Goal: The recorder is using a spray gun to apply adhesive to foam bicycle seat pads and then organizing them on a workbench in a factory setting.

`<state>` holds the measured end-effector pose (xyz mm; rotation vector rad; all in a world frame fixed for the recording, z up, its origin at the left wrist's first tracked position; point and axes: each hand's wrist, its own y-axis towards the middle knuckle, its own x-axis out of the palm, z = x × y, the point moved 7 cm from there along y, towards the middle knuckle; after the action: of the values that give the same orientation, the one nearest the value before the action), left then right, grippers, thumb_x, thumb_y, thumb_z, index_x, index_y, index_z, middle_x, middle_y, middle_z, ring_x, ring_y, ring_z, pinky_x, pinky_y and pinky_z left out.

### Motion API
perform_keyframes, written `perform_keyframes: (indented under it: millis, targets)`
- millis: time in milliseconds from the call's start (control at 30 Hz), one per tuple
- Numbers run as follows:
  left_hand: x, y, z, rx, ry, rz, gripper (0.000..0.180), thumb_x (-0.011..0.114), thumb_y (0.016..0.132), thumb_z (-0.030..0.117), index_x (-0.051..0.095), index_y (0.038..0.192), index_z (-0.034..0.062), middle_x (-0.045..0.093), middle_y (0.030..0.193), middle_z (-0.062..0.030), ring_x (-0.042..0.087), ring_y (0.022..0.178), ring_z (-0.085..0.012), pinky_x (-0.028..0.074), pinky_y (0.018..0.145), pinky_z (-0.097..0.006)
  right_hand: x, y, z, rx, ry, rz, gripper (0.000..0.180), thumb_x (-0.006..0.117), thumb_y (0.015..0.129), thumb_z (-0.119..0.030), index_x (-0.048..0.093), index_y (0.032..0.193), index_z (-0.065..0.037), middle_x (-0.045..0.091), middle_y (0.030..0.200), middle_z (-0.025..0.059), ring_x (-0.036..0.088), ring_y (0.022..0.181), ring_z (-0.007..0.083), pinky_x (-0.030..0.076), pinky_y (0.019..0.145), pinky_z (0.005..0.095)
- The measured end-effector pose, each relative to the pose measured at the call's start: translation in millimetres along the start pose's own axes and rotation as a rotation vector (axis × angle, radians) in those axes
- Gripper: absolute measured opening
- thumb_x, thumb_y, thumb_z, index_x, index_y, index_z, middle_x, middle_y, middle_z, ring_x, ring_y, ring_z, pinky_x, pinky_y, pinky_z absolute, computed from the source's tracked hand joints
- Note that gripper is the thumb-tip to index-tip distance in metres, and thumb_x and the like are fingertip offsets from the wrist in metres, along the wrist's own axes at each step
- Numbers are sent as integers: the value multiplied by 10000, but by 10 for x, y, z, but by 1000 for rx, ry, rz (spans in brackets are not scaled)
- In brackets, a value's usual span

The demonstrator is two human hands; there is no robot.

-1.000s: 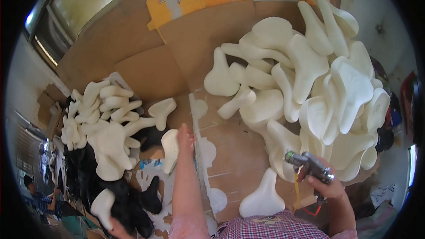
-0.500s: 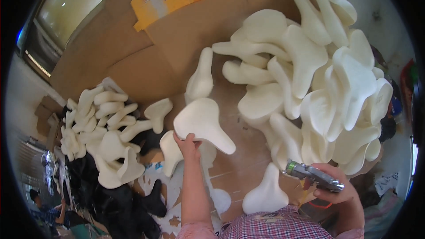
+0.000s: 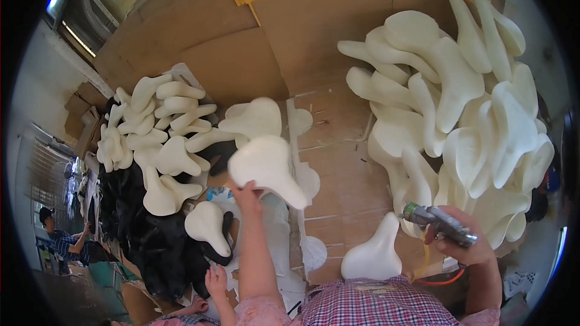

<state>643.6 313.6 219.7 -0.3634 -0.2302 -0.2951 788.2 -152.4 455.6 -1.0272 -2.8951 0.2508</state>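
From where I stand, taking twelve o'clock as straight away from the person, the left forearm reaches out from six towards twelve, and the left hand (image 3: 248,198) is closed upon the near rim of a pale saddle-shaped pad (image 3: 266,164). This pad is just at one o'clock of the hand; its long axis runs slantwise, the narrow nose pointing between four and five, the wide end towards ten or eleven. The right hand (image 3: 464,240), with arm bent, is wrapped around a metal spray gun (image 3: 441,224), its green-ringed end towards ten; whether the trigger is pressed, I cannot tell. From the middle of the cardboard surface (image 3: 338,163), a big pile of pads (image 3: 459,96) stands at two to three, a smaller heap (image 3: 160,124) at nine to ten, above black pieces (image 3: 151,241). The held pad partly hides another pad (image 3: 260,115) behind it. A single pad (image 3: 373,253) rests by the checked shirt (image 3: 386,305); another person's hand (image 3: 216,282) appears around eight.
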Motion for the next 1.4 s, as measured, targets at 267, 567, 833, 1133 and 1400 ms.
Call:
perform_keyframes:
  millis: [267,567,833,1133,1400]
  targets:
    - [-341,1214,-487,-137,-418,122,620,698,821,358,410,1302,93,378,1262,-157,479,1107,-398,428,973,-519,-60,528,655,250,39,-52,528,687,841,-72,461,1316,-39,646,983,64,620,942,142,497,854,302]
    - [893,2282,-1615,-391,68,89,564,712,805,214,437,1295,165,495,1249,-81,503,1064,-341,405,914,-516,100,1056,939,311,16,-104,522,698,850,-112,467,1315,-51,637,973,48,611,911,128,492,800,275]
    - [1118,1848,-594,173,615,-53,521,642,795,42,468,1283,-22,587,1191,-150,590,1037,-252,459,876,-347,-33,1212,159,52,-51,-76,599,723,782,-26,467,1323,-45,635,1004,100,627,897,174,504,782,302]
    - [448,254,-76,164,692,-410,483,627,825,95,505,1288,35,641,1060,-119,642,836,-192,530,579,-301,177,382,-336,-147,-101,-28,494,707,760,23,551,1227,-24,659,904,44,615,786,110,485,700,249]
    - [-21,-224,-168,-131,-11,-317,723,641,887,282,213,1451,135,453,1332,-155,570,1046,-279,543,767,-384,11,-565,15,-94,-96,62,579,698,769,3,473,1303,-10,621,1056,76,616,902,154,505,784,294]
